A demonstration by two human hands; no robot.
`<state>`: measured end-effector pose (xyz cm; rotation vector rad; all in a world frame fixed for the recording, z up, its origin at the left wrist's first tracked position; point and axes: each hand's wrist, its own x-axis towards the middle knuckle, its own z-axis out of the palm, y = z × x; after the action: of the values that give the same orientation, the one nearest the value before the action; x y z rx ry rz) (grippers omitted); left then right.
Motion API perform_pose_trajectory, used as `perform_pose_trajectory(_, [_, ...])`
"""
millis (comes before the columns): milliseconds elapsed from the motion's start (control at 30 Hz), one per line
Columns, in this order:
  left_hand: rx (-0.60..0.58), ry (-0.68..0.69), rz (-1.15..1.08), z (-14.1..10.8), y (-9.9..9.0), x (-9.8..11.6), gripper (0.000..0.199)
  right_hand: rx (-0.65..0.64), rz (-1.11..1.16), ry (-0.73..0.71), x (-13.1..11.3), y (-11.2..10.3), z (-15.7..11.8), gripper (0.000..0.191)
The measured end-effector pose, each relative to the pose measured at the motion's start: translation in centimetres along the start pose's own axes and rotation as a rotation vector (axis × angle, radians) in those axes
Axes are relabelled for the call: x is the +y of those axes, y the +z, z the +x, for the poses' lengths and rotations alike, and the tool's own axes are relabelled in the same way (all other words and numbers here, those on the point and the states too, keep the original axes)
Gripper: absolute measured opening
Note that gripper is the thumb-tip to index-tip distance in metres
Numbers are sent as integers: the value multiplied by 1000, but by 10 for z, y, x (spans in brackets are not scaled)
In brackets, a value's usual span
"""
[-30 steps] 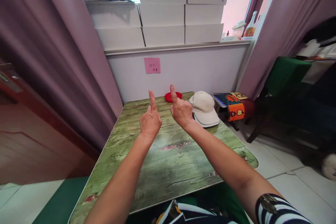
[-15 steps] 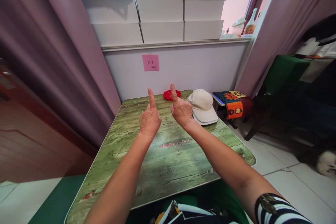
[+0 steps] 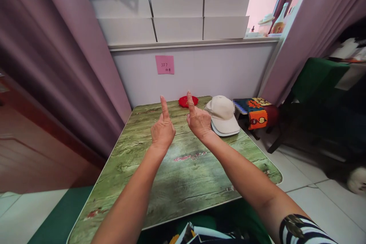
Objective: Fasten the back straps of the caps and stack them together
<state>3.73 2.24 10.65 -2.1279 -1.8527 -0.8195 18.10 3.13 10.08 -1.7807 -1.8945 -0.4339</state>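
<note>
My left hand (image 3: pixel 162 131) is held up over the table, index finger pointing away from me and the other fingers folded. Beside it, my right hand (image 3: pixel 199 121) makes the same pointing shape, with a short gap between the two. I see nothing held in either one. Behind the right index fingertip lies a flat red object (image 3: pixel 183 101) with a scalloped edge, partly covered by that finger. A cream baseball cap (image 3: pixel 222 111) sits just right of my right hand, partly behind it. Under both arms spreads the green wood-patterned table (image 3: pixel 183 175).
White boxes (image 3: pixel 177 4) are stacked on the sill behind the table. A pink note (image 3: pixel 165 65) is stuck on the wall below. To the right stand a low stool with a colourful cloth (image 3: pixel 259 116) and a dark chair with a green cover (image 3: pixel 317 78). Purple curtains (image 3: pixel 71 45) hang at both sides.
The view has shifted slightly, so the boxes and note appear a little higher. Both hands keep the same pointing pose and nearly the same place.
</note>
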Motion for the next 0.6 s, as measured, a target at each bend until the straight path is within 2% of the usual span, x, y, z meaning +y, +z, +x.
perform_pose_trajectory(333, [-43, -29, 12, 7, 0, -1, 99, 0, 3, -2, 0, 5, 4, 81])
perform_pose_trajectory(433, [-65, -37, -11, 6, 9, -6, 96, -14, 34, 18, 3, 11, 3, 77])
perform_pose_trajectory(533, [-219, -34, -180, -4, 29, -14, 80, -145, 144, 37, 11, 33, -10, 67])
perform_pose_trajectory(600, [-402, -36, -418, -17, 38, -16, 51, -326, 255, 45, 18, 58, -27, 51])
